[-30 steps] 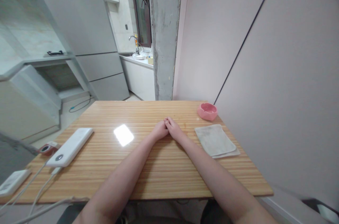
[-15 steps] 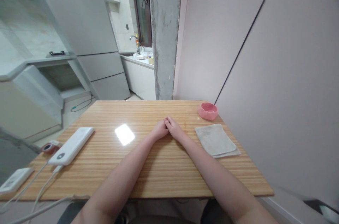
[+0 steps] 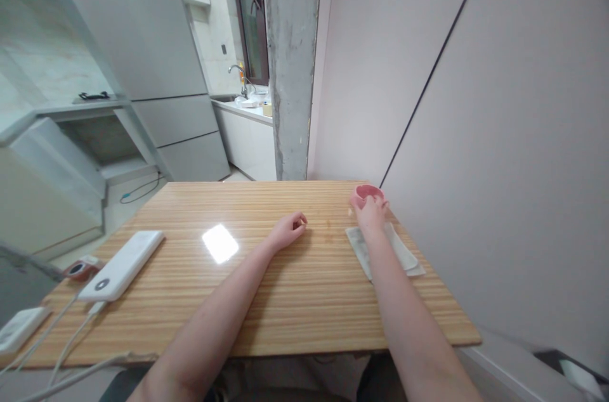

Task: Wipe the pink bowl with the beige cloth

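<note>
My right hand is at the pink ashtray near the far right corner of the table, its fingers closed over the near rim. That hand hides part of the ashtray's front. Beneath my right wrist lies a folded grey cloth, partly covered by the forearm. My left hand rests on the middle of the wooden table, fingers curled in loosely, and I see nothing in it.
On the left of the table lie a white power bank with cables, a small reddish-brown object and a white power strip. A wall runs along the right side. Beyond the table stands a fridge.
My hands were clasped together at the table's middle. The right has moved right and forward onto the ashtray, while the left has stayed nearly in place.
</note>
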`<state>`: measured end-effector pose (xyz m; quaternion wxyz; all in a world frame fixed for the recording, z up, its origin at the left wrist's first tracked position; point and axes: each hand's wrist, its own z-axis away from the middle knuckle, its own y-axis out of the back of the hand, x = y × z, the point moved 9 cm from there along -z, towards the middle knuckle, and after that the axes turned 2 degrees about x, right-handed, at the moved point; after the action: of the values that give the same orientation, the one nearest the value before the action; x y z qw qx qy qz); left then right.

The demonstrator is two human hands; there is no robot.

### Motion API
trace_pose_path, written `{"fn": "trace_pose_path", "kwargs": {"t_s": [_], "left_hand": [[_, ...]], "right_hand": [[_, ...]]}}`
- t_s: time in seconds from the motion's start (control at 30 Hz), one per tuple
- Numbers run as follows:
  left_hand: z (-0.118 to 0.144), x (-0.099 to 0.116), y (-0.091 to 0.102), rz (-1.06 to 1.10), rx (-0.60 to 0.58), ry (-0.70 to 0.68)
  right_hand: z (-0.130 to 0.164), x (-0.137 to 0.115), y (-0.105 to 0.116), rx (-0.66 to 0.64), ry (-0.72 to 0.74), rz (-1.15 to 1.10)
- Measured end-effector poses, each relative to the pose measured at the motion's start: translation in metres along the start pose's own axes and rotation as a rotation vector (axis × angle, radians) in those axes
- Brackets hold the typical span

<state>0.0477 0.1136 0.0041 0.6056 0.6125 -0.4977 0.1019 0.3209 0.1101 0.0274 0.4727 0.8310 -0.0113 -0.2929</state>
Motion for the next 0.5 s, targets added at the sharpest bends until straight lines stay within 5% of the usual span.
{"fn": "trace_pose_path", "kwargs": {"t_s": [0.13, 0.3, 0.5], "left_hand": [[0.002, 0.007, 0.013, -0.083, 0.075, -0.015], [0.013, 0.048, 0.061, -0.282, 0.288, -0.213], [0.022, 0.057, 0.067, -0.369, -0.042, -0.304]], "right_hand": [[-0.001, -0.025, -0.005, -0.027, 0.139, -0.125], [0.048, -0.119, -0.011, -0.23, 0.594, -0.479], [0.119, -0.179, -0.018, -0.421, 0.738, -0.749]]}}
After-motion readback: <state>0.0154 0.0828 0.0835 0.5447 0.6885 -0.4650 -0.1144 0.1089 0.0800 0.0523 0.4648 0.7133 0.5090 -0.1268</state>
